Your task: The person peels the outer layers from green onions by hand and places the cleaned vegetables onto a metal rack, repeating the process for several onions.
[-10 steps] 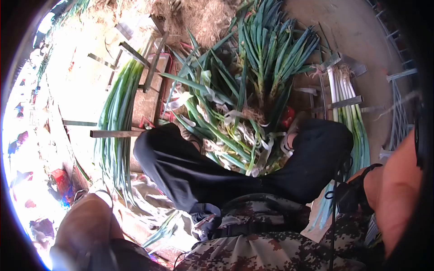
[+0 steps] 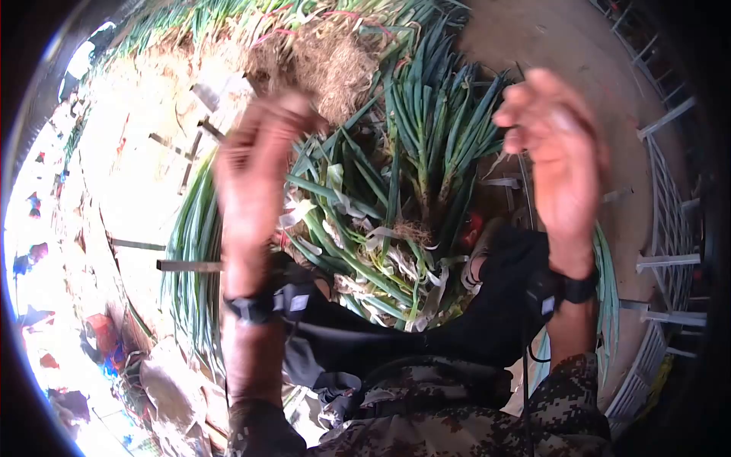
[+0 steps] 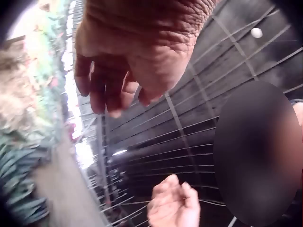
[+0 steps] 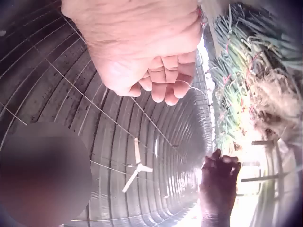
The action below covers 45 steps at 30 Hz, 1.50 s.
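Both hands are raised in front of the body, fingers loosely bent and holding nothing. My left hand (image 2: 259,167), blurred, overlaps a bundle of long green onions (image 2: 190,266) on a metal stand at the left. Its fingers (image 3: 113,94) hang downward in the left wrist view. My right hand (image 2: 560,160) is over the right side, palm turned inward. A thin pale strand (image 4: 194,88) shows by its fingertips in the right wrist view. The right-hand onion bundle (image 2: 607,297) is mostly hidden behind the right arm. Untrimmed onions (image 2: 442,114) lie in a heap between the hands.
Peeled leaves and scraps (image 2: 388,282) cover the ground between the feet. Behind lie a mound of dry roots (image 2: 335,65) and more tied onions (image 2: 190,23). Metal bars (image 2: 190,266) stick out at the left. A white rack (image 2: 666,206) stands far right.
Both hands have come up from the lower sides to in front of the body. The head view has tilted a little, showing more onions at the back.
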Each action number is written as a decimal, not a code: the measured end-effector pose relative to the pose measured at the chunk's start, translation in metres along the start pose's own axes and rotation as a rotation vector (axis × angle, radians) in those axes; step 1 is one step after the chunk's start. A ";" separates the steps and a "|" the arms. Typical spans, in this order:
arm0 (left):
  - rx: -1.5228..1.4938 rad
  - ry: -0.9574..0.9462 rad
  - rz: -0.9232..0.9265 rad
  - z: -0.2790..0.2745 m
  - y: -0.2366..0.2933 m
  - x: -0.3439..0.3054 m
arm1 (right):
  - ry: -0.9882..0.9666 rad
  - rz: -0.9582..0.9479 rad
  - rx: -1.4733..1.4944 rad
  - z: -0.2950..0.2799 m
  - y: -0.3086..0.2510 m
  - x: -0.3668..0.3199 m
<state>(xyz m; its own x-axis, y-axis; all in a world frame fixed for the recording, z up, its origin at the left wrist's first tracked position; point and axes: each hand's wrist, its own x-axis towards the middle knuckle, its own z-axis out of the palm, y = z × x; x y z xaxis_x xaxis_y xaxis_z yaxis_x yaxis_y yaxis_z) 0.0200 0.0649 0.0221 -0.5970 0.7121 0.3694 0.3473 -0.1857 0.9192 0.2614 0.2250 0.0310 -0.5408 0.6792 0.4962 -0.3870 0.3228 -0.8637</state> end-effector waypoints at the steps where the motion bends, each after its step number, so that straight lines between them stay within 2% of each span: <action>1: -0.109 -0.090 -0.142 0.013 -0.034 0.004 | 0.121 0.086 0.061 0.003 0.007 0.003; 3: -0.205 -0.199 -0.388 0.047 -0.109 0.001 | 0.138 0.196 0.084 -0.014 0.031 0.007; 4: -0.358 -0.233 -0.467 0.064 -0.142 -0.007 | 0.182 0.269 0.121 -0.021 0.039 0.007; 7: -0.135 -0.455 -0.413 0.101 -0.253 -0.042 | 0.243 0.408 0.270 -0.051 0.075 -0.002; 8: -0.435 -0.315 -0.673 0.119 -0.245 -0.057 | 0.285 0.460 0.269 -0.059 0.085 -0.006; 9: -0.141 -0.460 -0.673 0.134 -0.308 -0.069 | 0.330 0.505 0.313 -0.063 0.091 -0.010; 10: -0.285 -0.369 -0.820 0.150 -0.314 -0.079 | 0.327 0.527 0.288 -0.065 0.089 -0.010; 11: -0.374 -0.372 -0.834 0.168 -0.337 -0.091 | 0.325 0.553 0.261 -0.066 0.084 -0.011; 12: -0.457 -0.380 -0.912 0.181 -0.382 -0.108 | 0.310 0.567 0.260 -0.068 0.080 -0.011; 13: -0.425 -0.371 -0.853 0.196 -0.391 -0.116 | 0.292 0.586 0.261 -0.071 0.076 -0.012; 15: 0.118 -0.483 -0.818 0.220 -0.399 -0.112 | 0.276 0.612 0.212 -0.078 0.070 -0.015; 18: 0.278 -0.409 -0.840 0.246 -0.418 -0.118 | 0.302 0.649 0.192 -0.091 0.071 -0.026; 19: 0.163 -0.365 -0.895 0.254 -0.426 -0.118 | 0.303 0.652 0.206 -0.095 0.073 -0.029; 20: 0.047 -0.319 -0.947 0.264 -0.462 -0.130 | 0.303 0.652 0.218 -0.098 0.074 -0.032; 22: -0.067 -0.256 -0.991 0.278 -0.476 -0.136 | 0.320 0.657 0.229 -0.101 0.075 -0.034; 24: -0.056 -0.206 -0.970 0.280 -0.455 -0.125 | 0.327 0.663 0.256 -0.100 0.074 -0.031; 27: -0.045 -0.375 -1.273 0.277 -0.438 -0.100 | 0.314 0.675 0.289 -0.094 0.075 -0.030; 28: -0.144 -0.363 -1.245 0.272 -0.389 -0.078 | 0.287 0.662 0.298 -0.092 0.077 -0.030; 29: -0.241 -0.353 -1.210 0.268 -0.337 -0.058 | 0.275 0.668 0.291 -0.091 0.077 -0.029; 30: -0.361 -0.402 -0.849 0.274 -0.367 -0.067 | 0.265 0.677 0.285 -0.088 0.077 -0.028; 32: -0.654 -0.405 -0.663 0.278 -0.382 -0.064 | 0.246 0.690 0.284 -0.082 0.076 -0.026; 34: -1.059 -0.321 -1.016 0.268 -0.316 -0.041 | 0.272 0.674 0.292 -0.072 0.072 -0.018; 37: -1.049 -0.306 -0.886 0.245 -0.253 -0.037 | 0.286 0.617 0.275 -0.067 0.082 -0.018; 40: -0.980 -0.378 -0.713 0.212 -0.196 -0.029 | 0.263 0.579 0.248 -0.068 0.095 -0.014; 43: -0.693 -0.468 -0.524 0.178 -0.159 -0.020 | 0.450 0.570 -0.002 -0.044 0.108 -0.002; 45: -0.692 -0.522 -0.478 0.157 -0.130 -0.016 | 0.360 0.505 0.038 -0.032 0.112 0.002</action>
<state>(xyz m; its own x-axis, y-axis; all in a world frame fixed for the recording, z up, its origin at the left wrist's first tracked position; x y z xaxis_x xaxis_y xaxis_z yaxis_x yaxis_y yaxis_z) 0.0975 0.1838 -0.1246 -0.1129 0.9935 -0.0145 -0.4456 -0.0376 0.8944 0.2407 0.2835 -0.0671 -0.3811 0.9237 -0.0395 -0.1791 -0.1157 -0.9770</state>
